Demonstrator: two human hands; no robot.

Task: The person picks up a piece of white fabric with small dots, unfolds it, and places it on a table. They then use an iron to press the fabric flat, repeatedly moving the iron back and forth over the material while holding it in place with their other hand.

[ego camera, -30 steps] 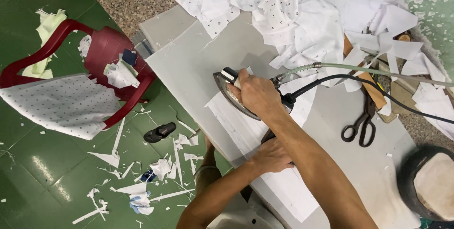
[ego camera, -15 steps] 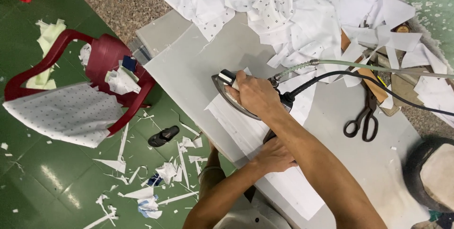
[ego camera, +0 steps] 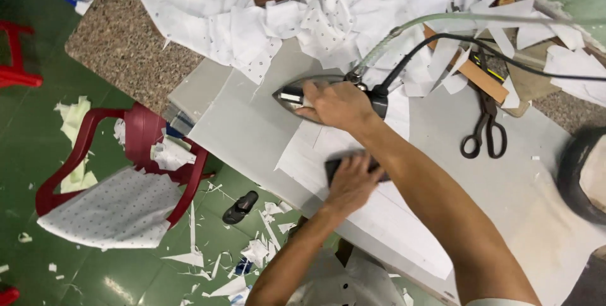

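The left hand (ego camera: 349,183) presses flat on a dark block (ego camera: 338,166), fingers spread over it, on a white strip (ego camera: 379,217) lying along the worktop (ego camera: 252,123). Just beyond it the right hand (ego camera: 334,105) is clamped around the handle of an iron (ego camera: 297,96) resting on the strip's far end. Scissors (ego camera: 485,132) lie well to the right; a heap of white scraps (ego camera: 328,9) lies beyond the iron.

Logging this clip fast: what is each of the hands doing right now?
Left hand: pressed on a dark block atop the white cloth; grip cannot be told.
Right hand: closed around the iron handle.
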